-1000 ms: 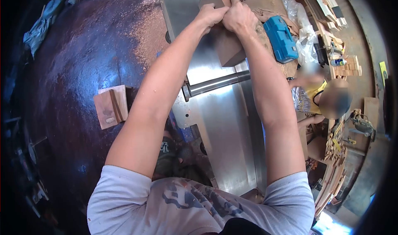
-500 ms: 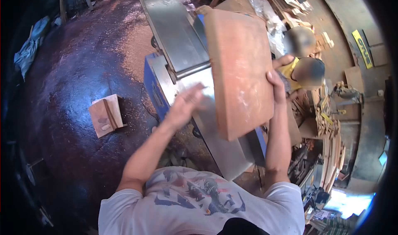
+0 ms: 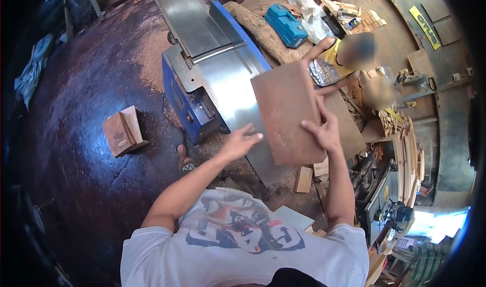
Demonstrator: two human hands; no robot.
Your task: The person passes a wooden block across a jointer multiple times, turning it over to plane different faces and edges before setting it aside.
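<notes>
A thick wooden board [image 3: 288, 115] is held tilted over the steel table of a blue jointer [image 3: 228, 92]. My right hand [image 3: 326, 130] grips its right edge, thumb on the broad face and the other fingers along the side. To the left of the board, my left hand [image 3: 242, 142] is open above the near part of the jointer table, fingers apart and holding nothing. The board hides part of the jointer and of the person behind it.
Beyond the jointer lie a teal tool case [image 3: 286, 26] and a rolled brown cover [image 3: 268, 31]. A person in a yellow top [image 3: 331, 59] is close to the board's far side. Wooden blocks [image 3: 121, 132] rest on the dark floor at left. Lumber [image 3: 405, 160] is stacked at right.
The board has moved down and tilted, baring the jointer's blue fence and the teal case. My left hand has shifted down and right. My right thumb now lies on the board's face.
</notes>
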